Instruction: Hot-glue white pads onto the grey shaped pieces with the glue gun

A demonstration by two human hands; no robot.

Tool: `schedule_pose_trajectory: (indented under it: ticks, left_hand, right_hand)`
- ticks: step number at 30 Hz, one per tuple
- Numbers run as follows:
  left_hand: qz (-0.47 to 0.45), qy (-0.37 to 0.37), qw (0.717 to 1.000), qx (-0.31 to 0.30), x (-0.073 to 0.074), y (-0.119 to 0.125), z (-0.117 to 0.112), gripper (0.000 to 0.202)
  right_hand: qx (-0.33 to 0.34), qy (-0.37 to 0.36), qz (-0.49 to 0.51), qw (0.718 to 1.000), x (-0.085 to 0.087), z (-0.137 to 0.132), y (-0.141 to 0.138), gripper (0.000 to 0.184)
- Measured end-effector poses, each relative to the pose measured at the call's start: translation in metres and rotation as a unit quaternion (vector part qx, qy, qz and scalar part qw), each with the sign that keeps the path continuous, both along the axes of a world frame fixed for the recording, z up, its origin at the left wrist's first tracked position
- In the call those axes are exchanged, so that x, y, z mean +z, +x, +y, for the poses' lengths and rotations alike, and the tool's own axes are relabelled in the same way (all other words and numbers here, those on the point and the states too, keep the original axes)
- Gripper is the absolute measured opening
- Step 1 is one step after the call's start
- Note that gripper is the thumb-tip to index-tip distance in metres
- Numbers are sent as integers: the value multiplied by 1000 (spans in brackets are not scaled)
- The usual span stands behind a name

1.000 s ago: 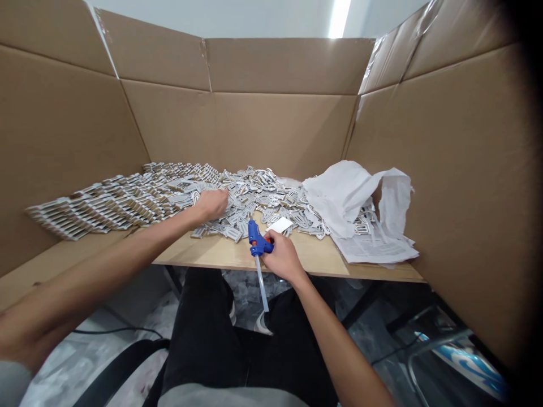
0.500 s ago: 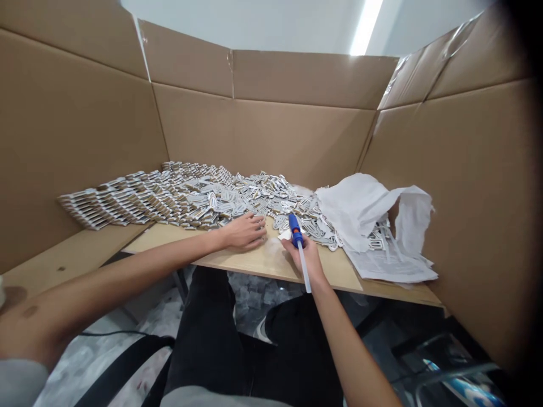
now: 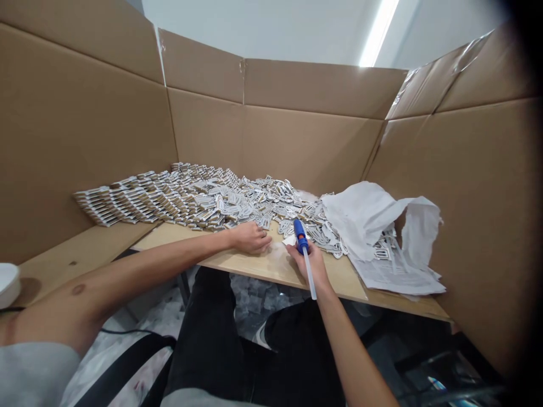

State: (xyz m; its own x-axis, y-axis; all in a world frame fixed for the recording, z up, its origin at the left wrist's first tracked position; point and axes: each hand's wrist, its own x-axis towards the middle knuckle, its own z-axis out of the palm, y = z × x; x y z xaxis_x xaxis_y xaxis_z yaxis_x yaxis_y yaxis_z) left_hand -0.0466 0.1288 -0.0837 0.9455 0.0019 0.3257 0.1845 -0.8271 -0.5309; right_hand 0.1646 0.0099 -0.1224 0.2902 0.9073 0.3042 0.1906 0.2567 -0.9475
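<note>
The left hand (image 3: pixel 251 238) has drawn back from the pile (image 3: pixel 254 198) to the near counter (image 3: pixel 246 265), curled, contents unclear; work seemingly shifts toward the right hand (image 3: pixel 314 265), clasping a glue gun (image 3: pixel 301 236).

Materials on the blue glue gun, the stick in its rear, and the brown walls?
Glue gun: likely hard plastic; smooth, even moulded blue.
Stick: probably hot-melt glue; pale, milky rod, perhaps translucent.
Walls: cardboard by the look; matte brown with straight fold creases.
</note>
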Motion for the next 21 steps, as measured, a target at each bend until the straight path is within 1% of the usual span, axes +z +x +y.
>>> schedule_pose_trajectory:
  ticks: [2,3,5,7,10,12,13,15,17,19,21]
  left_hand:
    - [-2,-10,1000,15,8,-1,-3,24]
    - [-4,-15,999,34,15,-1,-3,26]
    - [-12,-27,994,101,34,-3,-1,32]
    - [-19,-46,982,183,58,-10,8,41]
    - [-56,-71,943,322,93,-33,32,53]
    - [-89,-90,906,404,110,-52,50,56]
    - [-106,-95,887,438,115,-60,57,57]
    - [-139,-69,871,466,120,-71,67,58]
    - [-164,-36,871,462,116,-69,70,57]
    - [-165,-25,887,431,108,-56,65,53]
    - [-132,-41,915,380,96,-36,57,48]
  right_hand:
    - [0,0,-8,1000,0,-1,0,42]
    - [-1,2,-13,1000,1,-1,0,42]
    - [0,5,-22,1000,2,-2,0,42]
    - [1,9,-31,999,3,-3,0,40]
    - [-2,11,-48,999,6,-4,-1,37]
    - [-3,7,-52,999,6,-3,0,36]
    - [-4,6,-52,999,5,-2,0,36]
    - [-12,8,-53,998,3,-1,1,35]
    - [-31,14,-62,997,2,0,1,33]
    - [-44,20,-94,994,1,-2,0,28]
    - [-46,26,-155,987,3,-6,-3,23]
